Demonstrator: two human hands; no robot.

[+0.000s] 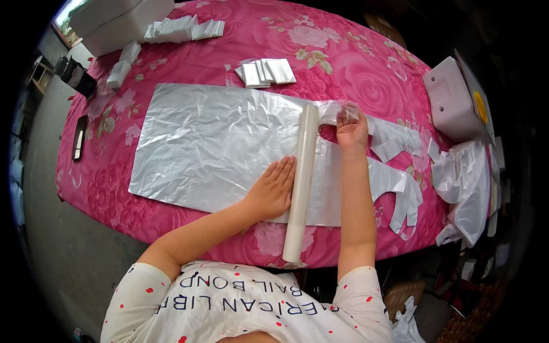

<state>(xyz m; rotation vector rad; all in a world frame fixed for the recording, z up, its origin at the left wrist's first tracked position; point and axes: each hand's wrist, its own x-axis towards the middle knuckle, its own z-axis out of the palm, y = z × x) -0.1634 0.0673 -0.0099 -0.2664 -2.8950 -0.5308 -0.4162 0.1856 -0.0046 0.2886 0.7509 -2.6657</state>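
A silvery-white sheet of thin plastic [200,143], wrinkled and wide, lies across the table; its right end narrows into cut-out strips, like disposable aprons laid flat. A long pale tube [300,188] lies crosswise on it, its near end reaching past the sheet's edge. My left hand [273,186] rests flat on the plastic, fingertips against the tube's left side. To the right of the tube, my right hand [351,128] is turned palm up at the cut-out end, fingers stretched out beneath a clear flap of film. Whether the thumb pinches the film is unclear.
Small folded plastic packets [267,72] lie beyond the sheet, with more near a white box [120,23]. A dark bottle [76,76] and a phone-like object [79,137] sit at left. At right stand a white bin [454,100] and crumpled plastic [466,183]. A pink floral cloth [377,74] covers the table.
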